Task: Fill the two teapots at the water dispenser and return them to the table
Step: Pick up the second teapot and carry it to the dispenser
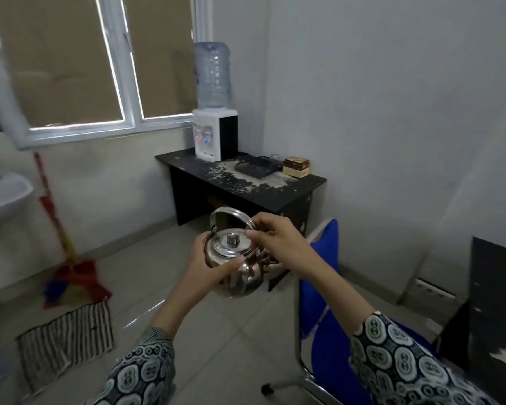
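Steel, shiny and round, the lidded teapot (240, 267) was held in the air: left hand (208, 266) cupped its body, right hand (278, 239) pinched its arched handle.

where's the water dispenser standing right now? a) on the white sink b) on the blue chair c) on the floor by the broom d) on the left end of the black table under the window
d: the water dispenser, with its bottle on top, stands on the left end of the black table, just below the window corner.
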The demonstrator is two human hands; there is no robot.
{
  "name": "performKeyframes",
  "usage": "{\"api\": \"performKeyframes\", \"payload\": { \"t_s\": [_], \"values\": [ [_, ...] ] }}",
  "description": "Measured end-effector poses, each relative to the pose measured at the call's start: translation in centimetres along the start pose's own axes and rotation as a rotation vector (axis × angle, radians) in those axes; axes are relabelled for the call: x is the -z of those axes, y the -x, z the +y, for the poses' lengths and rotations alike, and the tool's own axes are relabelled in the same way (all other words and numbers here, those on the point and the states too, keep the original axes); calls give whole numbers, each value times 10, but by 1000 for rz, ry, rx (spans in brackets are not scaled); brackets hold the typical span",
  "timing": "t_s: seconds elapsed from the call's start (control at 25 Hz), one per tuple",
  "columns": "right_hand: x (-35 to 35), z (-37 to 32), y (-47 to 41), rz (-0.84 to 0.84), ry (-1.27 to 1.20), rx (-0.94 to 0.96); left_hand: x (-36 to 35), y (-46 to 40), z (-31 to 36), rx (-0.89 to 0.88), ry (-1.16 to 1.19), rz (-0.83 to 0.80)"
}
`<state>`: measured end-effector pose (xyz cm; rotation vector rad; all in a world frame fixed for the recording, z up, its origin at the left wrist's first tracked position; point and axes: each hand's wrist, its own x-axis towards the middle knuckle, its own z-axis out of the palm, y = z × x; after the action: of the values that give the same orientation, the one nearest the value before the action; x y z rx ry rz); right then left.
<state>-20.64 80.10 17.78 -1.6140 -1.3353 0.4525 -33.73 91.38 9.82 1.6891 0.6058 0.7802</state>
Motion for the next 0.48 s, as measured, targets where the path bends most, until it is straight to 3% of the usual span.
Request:
{"api": "performKeyframes", "payload": {
  "t_s": [0.2,0.48],
  "values": [
    [-50,11,-68,-38,-70,20,45,-31,-30,14,-76,183],
    [-105,59,-233,-77,-183,23,110,-165,-82,21,-99,352]
  ]
}}
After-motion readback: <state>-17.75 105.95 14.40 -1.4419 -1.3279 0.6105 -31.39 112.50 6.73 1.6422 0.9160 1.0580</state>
